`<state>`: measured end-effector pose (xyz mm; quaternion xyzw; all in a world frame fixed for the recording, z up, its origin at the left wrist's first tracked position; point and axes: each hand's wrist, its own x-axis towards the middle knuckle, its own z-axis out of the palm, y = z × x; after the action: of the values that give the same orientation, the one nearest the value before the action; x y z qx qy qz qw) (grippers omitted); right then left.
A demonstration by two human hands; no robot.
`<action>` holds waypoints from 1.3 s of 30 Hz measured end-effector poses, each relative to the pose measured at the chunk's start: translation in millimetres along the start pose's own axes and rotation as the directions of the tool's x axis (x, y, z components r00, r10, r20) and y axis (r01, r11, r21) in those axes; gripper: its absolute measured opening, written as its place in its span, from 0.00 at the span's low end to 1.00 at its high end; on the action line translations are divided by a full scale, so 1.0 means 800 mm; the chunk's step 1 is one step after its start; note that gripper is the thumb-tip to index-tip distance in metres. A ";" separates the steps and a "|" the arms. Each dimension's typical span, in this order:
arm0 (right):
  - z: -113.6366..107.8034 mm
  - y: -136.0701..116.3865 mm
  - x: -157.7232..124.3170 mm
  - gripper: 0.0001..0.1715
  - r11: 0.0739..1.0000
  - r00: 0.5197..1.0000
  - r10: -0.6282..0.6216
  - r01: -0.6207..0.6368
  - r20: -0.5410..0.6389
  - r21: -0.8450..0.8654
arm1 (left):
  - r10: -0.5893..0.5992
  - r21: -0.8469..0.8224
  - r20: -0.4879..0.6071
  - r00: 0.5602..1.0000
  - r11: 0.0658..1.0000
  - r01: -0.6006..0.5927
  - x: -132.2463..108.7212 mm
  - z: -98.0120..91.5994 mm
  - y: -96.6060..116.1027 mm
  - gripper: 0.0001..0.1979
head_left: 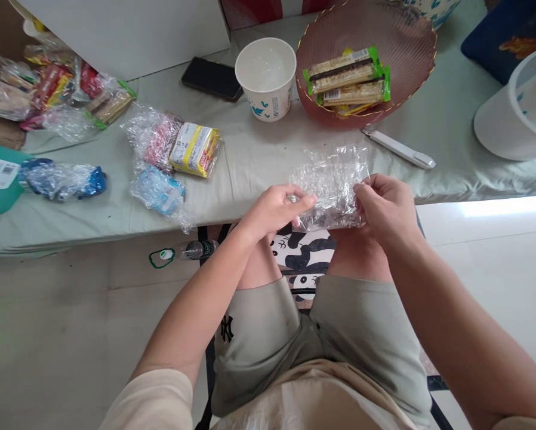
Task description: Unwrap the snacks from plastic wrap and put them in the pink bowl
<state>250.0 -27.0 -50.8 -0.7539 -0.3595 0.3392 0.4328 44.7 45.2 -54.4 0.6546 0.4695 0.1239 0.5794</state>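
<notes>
A crinkled clear plastic bag (333,185) is stretched between my two hands at the front edge of the cloth-covered table. My left hand (279,209) pinches its left side between thumb and fingers. On the right side, my right hand (387,206) grips the plastic near its upper corner. Something small and pinkish shows by the bag's lower left corner, too little of it to name. Just beyond my right hand lies a white utility knife (400,148). Left of my left hand sit a yellow-and-white packet (195,149) and a blue packet (160,190) in clear wrap.
A white paper cup (266,80) stands beside a black phone (212,79). The pink ribbed bowl (406,65) holds several wrapped snack bars (348,77). Wrapped snacks (57,89) pile at far left; a white bucket (496,119) stands right.
</notes>
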 end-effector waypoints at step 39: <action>-0.014 0.092 -0.065 0.27 0.957 0.962 -0.269 0.271 0.036 -0.102 | 0.141 0.584 -0.347 0.927 0.806 0.096 0.040 0.012 0.002 0.32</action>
<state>251.0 -101.7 -102.0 -0.7160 -0.4812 0.2653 0.4306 69.6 63.4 -68.1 0.7718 0.5781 0.1012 0.2447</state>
